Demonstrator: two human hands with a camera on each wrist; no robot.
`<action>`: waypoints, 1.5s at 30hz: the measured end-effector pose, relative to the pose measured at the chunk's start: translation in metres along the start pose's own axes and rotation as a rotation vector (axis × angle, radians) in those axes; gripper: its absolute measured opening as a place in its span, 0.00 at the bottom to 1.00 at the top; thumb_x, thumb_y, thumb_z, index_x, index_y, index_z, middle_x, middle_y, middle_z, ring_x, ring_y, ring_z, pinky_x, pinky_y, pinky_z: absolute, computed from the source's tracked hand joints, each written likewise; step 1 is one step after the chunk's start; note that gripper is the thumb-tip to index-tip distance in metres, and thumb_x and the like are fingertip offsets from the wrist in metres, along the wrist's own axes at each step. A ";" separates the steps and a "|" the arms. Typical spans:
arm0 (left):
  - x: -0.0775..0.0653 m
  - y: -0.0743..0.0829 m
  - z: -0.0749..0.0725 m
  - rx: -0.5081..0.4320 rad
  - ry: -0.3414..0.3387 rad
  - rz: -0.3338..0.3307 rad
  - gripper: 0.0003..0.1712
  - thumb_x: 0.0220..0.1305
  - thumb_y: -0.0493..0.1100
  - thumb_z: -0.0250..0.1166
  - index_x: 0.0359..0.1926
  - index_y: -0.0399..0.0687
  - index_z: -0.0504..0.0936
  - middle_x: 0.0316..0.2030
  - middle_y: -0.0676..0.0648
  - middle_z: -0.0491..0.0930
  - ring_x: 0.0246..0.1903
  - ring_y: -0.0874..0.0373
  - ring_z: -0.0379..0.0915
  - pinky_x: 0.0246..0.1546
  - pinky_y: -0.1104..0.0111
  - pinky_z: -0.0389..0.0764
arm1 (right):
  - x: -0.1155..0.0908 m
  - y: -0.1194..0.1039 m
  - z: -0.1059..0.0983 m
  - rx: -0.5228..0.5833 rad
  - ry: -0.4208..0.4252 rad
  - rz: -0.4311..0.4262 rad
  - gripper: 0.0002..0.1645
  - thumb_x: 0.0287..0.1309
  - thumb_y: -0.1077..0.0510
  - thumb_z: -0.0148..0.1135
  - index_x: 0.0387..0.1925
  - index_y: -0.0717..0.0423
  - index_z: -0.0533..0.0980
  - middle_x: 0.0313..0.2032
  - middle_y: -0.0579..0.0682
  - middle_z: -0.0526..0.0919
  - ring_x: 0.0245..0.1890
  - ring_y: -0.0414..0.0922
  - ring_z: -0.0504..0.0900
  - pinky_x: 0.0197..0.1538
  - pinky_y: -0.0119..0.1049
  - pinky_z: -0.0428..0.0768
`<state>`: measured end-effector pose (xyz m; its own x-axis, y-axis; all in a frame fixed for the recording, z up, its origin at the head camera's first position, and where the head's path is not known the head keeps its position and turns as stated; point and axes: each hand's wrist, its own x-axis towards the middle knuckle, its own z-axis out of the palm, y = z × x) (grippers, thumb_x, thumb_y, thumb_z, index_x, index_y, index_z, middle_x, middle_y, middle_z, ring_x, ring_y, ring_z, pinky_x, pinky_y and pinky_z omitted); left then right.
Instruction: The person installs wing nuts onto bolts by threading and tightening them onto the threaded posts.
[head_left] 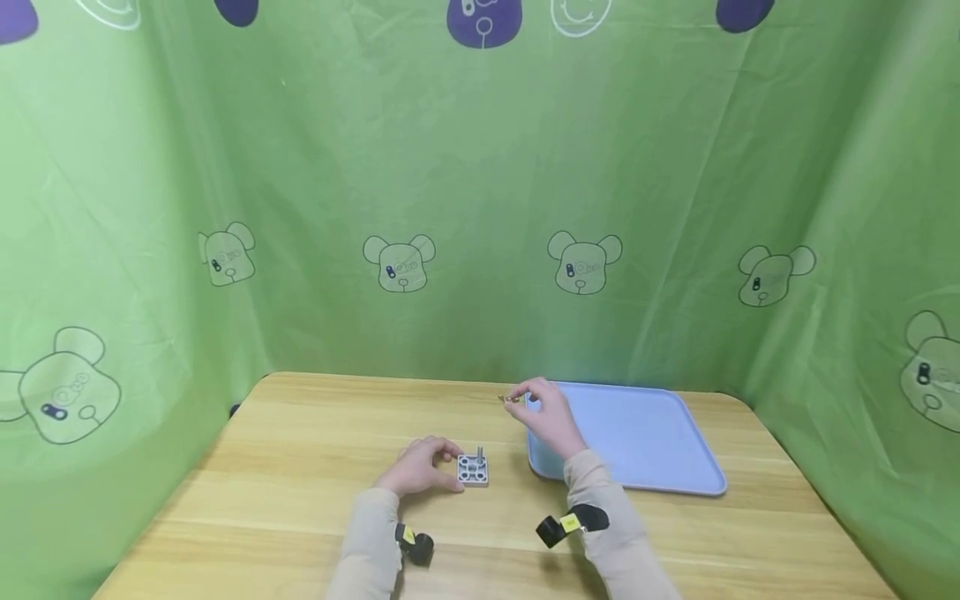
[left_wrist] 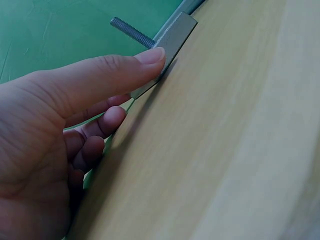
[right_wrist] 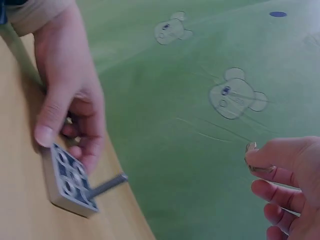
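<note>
My left hand (head_left: 422, 467) holds a small square grey metal block (head_left: 463, 481) by its edges on the table, thumb along the near side. The block's top has several round holes, and a threaded bolt (head_left: 480, 454) stands upright near its far right corner. In the left wrist view the thumb presses the block (left_wrist: 176, 42) beside the threaded bolt (left_wrist: 132, 32). Farther back, above the tray's left edge, my right hand (head_left: 551, 417) pinches a small brass-coloured metal piece (right_wrist: 251, 147) between thumb and forefinger. The fingers partly hide this piece, so its exact kind cannot be told.
A light blue tray (head_left: 637, 442) lies on the right side of the wooden table (head_left: 300, 467), under and beside the right forearm. Green curtain (head_left: 480, 167) with printed bear heads hangs behind the table and on both sides. Small black cameras (head_left: 551, 531) are strapped to both wrists.
</note>
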<state>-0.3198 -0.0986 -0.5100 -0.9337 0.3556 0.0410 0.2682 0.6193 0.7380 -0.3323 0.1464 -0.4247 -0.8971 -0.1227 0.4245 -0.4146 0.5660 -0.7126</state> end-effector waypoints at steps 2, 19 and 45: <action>0.000 0.000 0.000 0.001 0.000 0.001 0.30 0.39 0.53 0.79 0.48 0.58 0.82 0.42 0.54 0.79 0.45 0.57 0.68 0.54 0.49 0.68 | -0.001 0.001 0.007 0.026 -0.016 -0.014 0.08 0.51 0.60 0.70 0.35 0.56 0.81 0.40 0.54 0.83 0.44 0.55 0.76 0.50 0.45 0.72; 0.001 -0.002 0.000 0.006 0.001 0.010 0.31 0.39 0.53 0.79 0.49 0.57 0.82 0.43 0.53 0.79 0.45 0.57 0.69 0.52 0.50 0.69 | -0.013 0.022 0.047 0.083 -0.170 -0.052 0.06 0.51 0.59 0.70 0.33 0.49 0.81 0.42 0.50 0.85 0.44 0.48 0.77 0.50 0.44 0.72; 0.001 -0.002 0.000 0.008 -0.001 0.003 0.31 0.39 0.53 0.78 0.49 0.58 0.82 0.42 0.53 0.79 0.45 0.57 0.68 0.52 0.51 0.69 | -0.021 0.032 0.058 0.016 -0.255 -0.020 0.06 0.51 0.58 0.70 0.33 0.48 0.81 0.40 0.48 0.83 0.44 0.49 0.76 0.50 0.46 0.72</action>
<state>-0.3208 -0.0997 -0.5113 -0.9326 0.3585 0.0423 0.2730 0.6237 0.7325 -0.3360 0.1198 -0.4889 -0.8976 -0.3362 0.2852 -0.4328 0.5490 -0.7150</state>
